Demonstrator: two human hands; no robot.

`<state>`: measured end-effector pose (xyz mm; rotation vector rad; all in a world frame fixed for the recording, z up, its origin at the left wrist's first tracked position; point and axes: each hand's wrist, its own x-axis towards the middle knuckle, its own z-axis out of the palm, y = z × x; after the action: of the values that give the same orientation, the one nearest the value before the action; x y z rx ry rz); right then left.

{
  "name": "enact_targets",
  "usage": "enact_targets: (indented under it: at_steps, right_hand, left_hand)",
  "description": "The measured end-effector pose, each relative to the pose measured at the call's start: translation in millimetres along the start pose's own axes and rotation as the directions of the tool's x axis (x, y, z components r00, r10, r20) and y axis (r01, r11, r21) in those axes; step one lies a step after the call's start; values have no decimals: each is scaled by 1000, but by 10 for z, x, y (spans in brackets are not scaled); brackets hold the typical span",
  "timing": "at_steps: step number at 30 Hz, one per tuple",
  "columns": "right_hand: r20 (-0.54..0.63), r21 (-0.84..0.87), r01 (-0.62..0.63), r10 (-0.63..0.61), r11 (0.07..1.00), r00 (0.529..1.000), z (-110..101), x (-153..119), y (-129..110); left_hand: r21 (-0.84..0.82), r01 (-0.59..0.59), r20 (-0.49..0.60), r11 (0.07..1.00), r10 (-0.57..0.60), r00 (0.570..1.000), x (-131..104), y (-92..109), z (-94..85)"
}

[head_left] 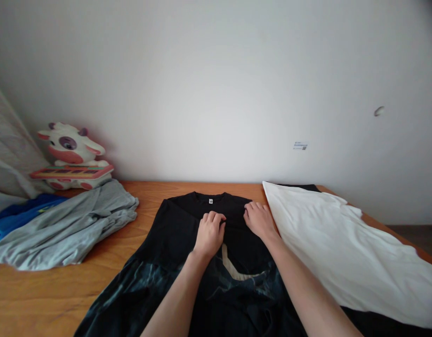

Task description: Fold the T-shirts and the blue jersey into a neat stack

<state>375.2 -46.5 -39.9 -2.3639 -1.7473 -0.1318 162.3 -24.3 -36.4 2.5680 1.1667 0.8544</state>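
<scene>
A black T-shirt (181,224) with a pale, smoky blue print and a light curved shape lies spread in front of me, its collar and small white label toward the wall. My left hand (209,234) is on the upper chest below the collar, fingers curled and thumb close to them, pinching the fabric. At the right shoulder edge, my right hand (260,219) has its fingers bent round the cloth. The fingertips of both hands are partly hidden. The shirt's lower part is rumpled beneath my forearms.
To the right, a white garment (328,234) lies over black cloth. At left a grey garment (68,229) rests partly on a blue one (26,217). Behind them stands a cow-shaped toy keyboard (75,157). The wooden table (36,295) meets a white wall; a curtain hangs far left.
</scene>
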Motion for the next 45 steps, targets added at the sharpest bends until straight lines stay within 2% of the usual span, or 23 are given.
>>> enact_targets:
  at_steps: [3, 6, 8, 11, 15, 18, 22, 26, 28, 30, 32, 34, 36, 38, 41, 45]
  right_hand:
    - [28, 7, 3, -3, 1000, 1000, 18, 16, -116]
    - [38, 23, -19, 19, 1000, 999, 137, 0, -193]
    - [36, 43, -10, 9, 999, 999, 222, -42, -194]
    - [0, 87, 12, -12, 996, 1000, 277, -111, -152]
    - [-104, 139, 35, -21, 990, 994, 195, -172, -145]
    - [-157, 165, 73, -47, 984, 986, 86, -239, -191]
    - [-157, 187, 197, -168, 963, 973, 7, -414, -223]
    - [-196, 201, 245, -206, 949, 959, 51, -652, -179]
    - [-228, 229, 264, -212, 937, 950, 101, -750, -150]
    - [-253, 259, 266, -200, 929, 947, 146, -810, -130]
    - [-268, 282, 264, -189, 922, 945, 171, -838, -120]
    - [-277, 302, 284, -201, 910, 940, 167, -855, -113]
    - [-274, 320, 314, -229, 894, 934, 137, -887, -102]
    - [-235, 327, 330, -263, 885, 936, 99, -943, -88]
    - [-110, 307, 323, -303, 896, 947, 62, -1046, -73]
    - [23, 240, 299, -313, 924, 949, 83, -1117, -93]
  left_hand:
    - [-154, -227, 81, 962, 241, 967, -26, 91, -7]
    - [-225, -317, 217, 921, 365, 905, -81, 147, -1]
    - [-185, -284, 269, 941, 326, 906, -126, 150, 19]
    - [-86, -187, 319, 979, 205, 925, -186, 124, 56]
    - [-27, -163, 395, 986, 160, 905, -217, 101, 73]
    - [-12, -162, 411, 987, 152, 899, -211, 98, 73]
    - [-12, -173, 414, 985, 162, 896, -208, 95, 74]
    - [-39, -187, 402, 982, 186, 896, -200, 111, 44]
    - [-78, -156, 385, 985, 174, 907, -176, 112, 21]
    - [-106, -77, 309, 991, 107, 945, -137, 92, 2]
    - [-63, 24, 166, 998, -14, 986, -97, 51, -3]
    - [67, 146, 31, 987, -148, 988, -71, -1, 3]
    - [216, 244, -7, 945, -249, 969, -66, -47, 17]
    - [319, 262, 37, 911, -288, 957, -77, -74, 34]
    - [375, 213, 97, 902, -267, 959, -96, -84, 59]
    - [381, 237, 74, 894, -284, 956, -103, -89, 98]
